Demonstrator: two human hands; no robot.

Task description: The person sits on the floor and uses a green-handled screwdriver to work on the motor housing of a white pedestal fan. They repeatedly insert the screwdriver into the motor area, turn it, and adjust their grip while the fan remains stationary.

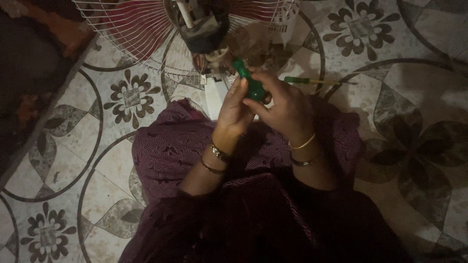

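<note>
Both my hands meet over my lap and hold a green-handled screwdriver [249, 83]. My left hand [234, 109] presses its fingers against the handle's left side. My right hand [282, 107] wraps the lower part of the handle. The tool's tip points up toward the dark motor housing [202, 34] of a fan lying on the floor. The fan's white wire guard [131, 29] spreads around red blades behind it. The tip itself is hidden in shadow.
A second screwdriver [312, 81] with a green handle and thin shaft lies on the patterned floor tiles [122, 97] to the right of my hands. My purple skirt [175, 146] covers my knees. A dark rug or cloth [29, 63] lies at the far left.
</note>
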